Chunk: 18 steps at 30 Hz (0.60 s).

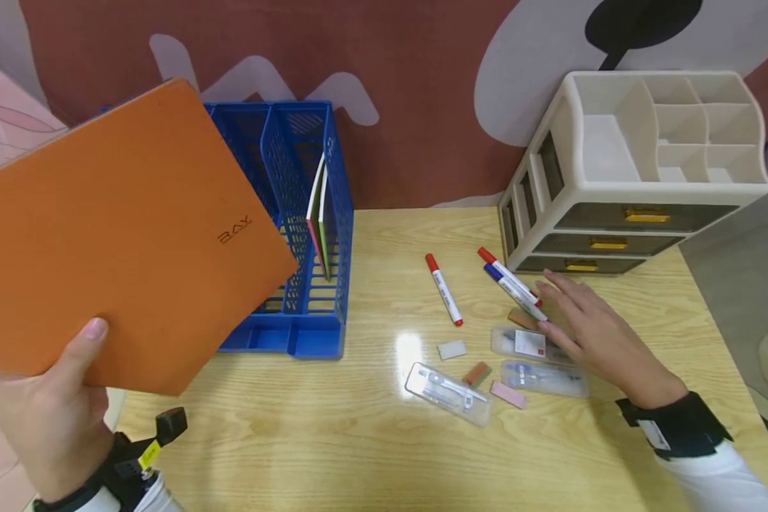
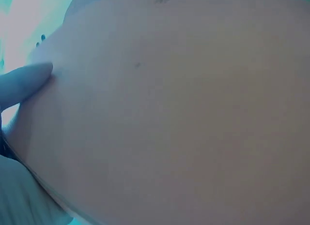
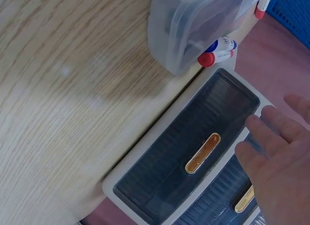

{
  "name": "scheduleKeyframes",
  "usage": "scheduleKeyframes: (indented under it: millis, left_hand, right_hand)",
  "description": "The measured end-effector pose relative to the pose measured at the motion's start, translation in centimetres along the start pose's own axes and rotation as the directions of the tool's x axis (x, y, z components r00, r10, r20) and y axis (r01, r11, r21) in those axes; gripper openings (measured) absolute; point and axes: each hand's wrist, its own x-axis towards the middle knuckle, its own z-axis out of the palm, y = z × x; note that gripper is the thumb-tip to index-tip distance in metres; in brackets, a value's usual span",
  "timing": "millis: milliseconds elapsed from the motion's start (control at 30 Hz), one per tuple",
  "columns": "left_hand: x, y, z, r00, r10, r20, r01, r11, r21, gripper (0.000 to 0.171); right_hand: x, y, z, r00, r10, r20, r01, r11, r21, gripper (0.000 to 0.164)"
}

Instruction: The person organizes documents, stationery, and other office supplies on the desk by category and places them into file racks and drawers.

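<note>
My left hand [image 1: 57, 398] grips a large orange notebook [image 1: 134, 213] marked RAY by its lower edge, thumb across the cover. It is raised, overlapping the left part of a blue file rack [image 1: 342, 284] in the head view. In the left wrist view its cover [image 2: 169, 118] fills most of the frame. My right hand [image 1: 598, 341], fingers extended, holds nothing. It is over the right side of the desk, near a red marker [image 1: 499, 259], a blue marker [image 1: 502, 279] and two clear plastic cases [image 1: 544, 377]. The right wrist view shows the fingers [image 3: 266, 133] before the drawers.
A white organizer with dark drawers [image 1: 614, 213] stands at the back right. Thin booklets [image 1: 320, 220] lean in the rack. Another red marker [image 1: 444, 288], a white eraser [image 1: 451, 349], a third clear case [image 1: 448, 393] and a pink block [image 1: 508, 395] lie on the desk [image 1: 333, 441].
</note>
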Motion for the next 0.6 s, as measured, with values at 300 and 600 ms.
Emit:
scheduleKeyframes:
  millis: [300, 600]
  left_hand:
    - [-0.2, -0.7, 2.2, 0.989, 0.097, -0.115, -0.081, 0.988, 0.135, 0.061]
    - [-0.3, -2.4, 3.0, 0.991, 0.125, -0.056, -0.106, 0.960, 0.259, 0.056]
  right_hand:
    - [-0.3, 0.2, -0.2, 0.999, 0.030, 0.018, -0.030, 0.999, 0.021, 0.069]
    - [-0.5, 0.2, -0.5, 0.999, 0.034, 0.014, -0.034, 0.999, 0.029, 0.070]
